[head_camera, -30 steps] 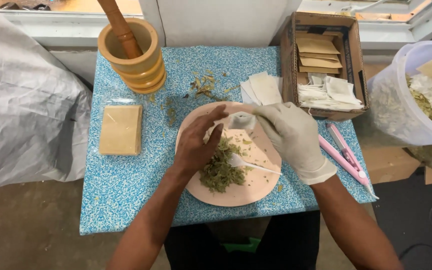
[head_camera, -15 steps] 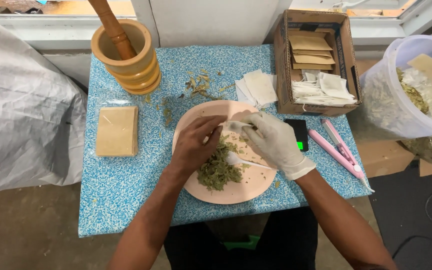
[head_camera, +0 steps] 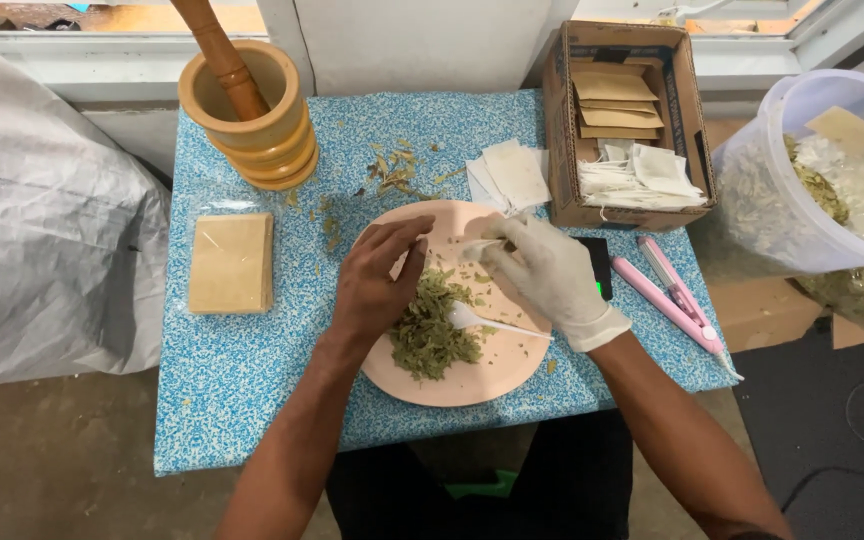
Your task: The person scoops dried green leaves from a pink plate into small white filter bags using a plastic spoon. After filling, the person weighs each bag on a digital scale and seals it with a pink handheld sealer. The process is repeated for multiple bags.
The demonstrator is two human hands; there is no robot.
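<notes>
From the head camera, your bare left hand [head_camera: 377, 285] hovers over the pink plate [head_camera: 472, 375], fingers pinched narrow above the heap of dried green herbs [head_camera: 430, 335]. Your gloved right hand [head_camera: 549, 275] grips a small white sachet [head_camera: 479, 248] at the plate's far side. A white plastic spoon [head_camera: 482, 322] lies on the plate, bowl against the herbs. Far left on the blue speckled table [head_camera: 242, 390] stands the wooden mortar [head_camera: 252, 115]; far right, a cardboard box [head_camera: 624, 120] of packets.

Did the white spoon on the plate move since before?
No. The white spoon lies on the pink plate beside the green leaf pile, as before; only the camera shifted.
</notes>
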